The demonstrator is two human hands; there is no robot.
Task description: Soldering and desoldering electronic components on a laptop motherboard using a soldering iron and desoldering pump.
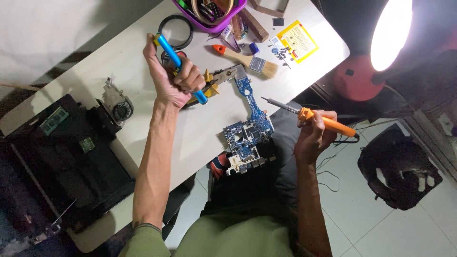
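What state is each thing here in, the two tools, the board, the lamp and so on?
Left hand: closed around the blue desoldering pump.
Right hand: gripping the orange soldering iron, tip raised off the board.
Blue circuit board: bare, lying flat at the table edge.
Lamp: on.
Paintbrush: lying unused.
Purple tray: full of tools.

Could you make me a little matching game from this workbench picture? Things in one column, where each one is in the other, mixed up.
Things:
1. soldering iron
2. blue tool
3. paintbrush
4. circuit board

Places:
A. lying on the table, beside a yellow card
B. in the left hand
C. at the table's near edge, between the two hands
D. in the right hand

Pairs: 1-D, 2-B, 3-A, 4-C
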